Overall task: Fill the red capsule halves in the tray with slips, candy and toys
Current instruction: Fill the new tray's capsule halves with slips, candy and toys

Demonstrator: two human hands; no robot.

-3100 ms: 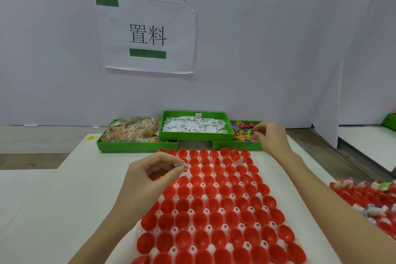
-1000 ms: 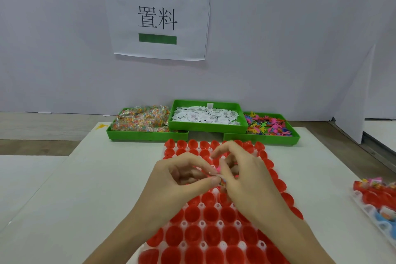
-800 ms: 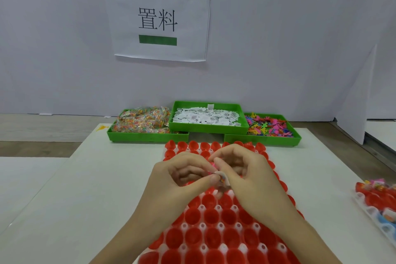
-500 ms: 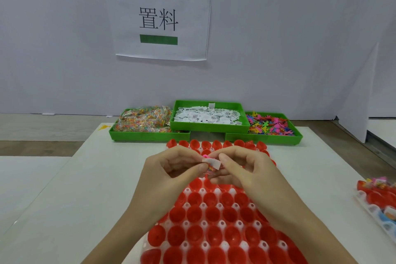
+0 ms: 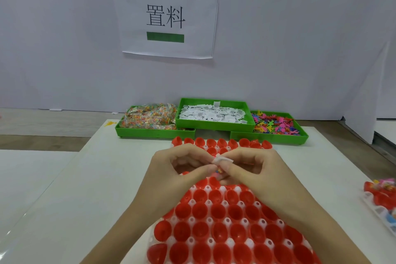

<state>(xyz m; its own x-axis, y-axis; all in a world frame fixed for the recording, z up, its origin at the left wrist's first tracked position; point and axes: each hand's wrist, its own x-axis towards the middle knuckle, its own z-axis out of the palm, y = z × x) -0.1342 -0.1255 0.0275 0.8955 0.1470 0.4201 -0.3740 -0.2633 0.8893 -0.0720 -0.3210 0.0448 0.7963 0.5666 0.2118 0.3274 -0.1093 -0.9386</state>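
Head view: tray (image 5: 233, 244) of red halves (image 5: 218, 213) sat on the counter (image 5: 85, 188), all visible ones empty. Both hands had come back from the bins and risen slightly over the far rows, so first fill was probably imminent. Left hand (image 5: 180, 174) and right hand (image 5: 257, 172) had fingers curled, pinching one slip (image 5: 221, 159) between them; slip lay roughly flat, long axis left-right. Small coloured bits showed under it.

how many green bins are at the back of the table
3: the candy bin on the left, the slip bin in the middle, raised above the others, the toy bin on the right. None seem hidden.
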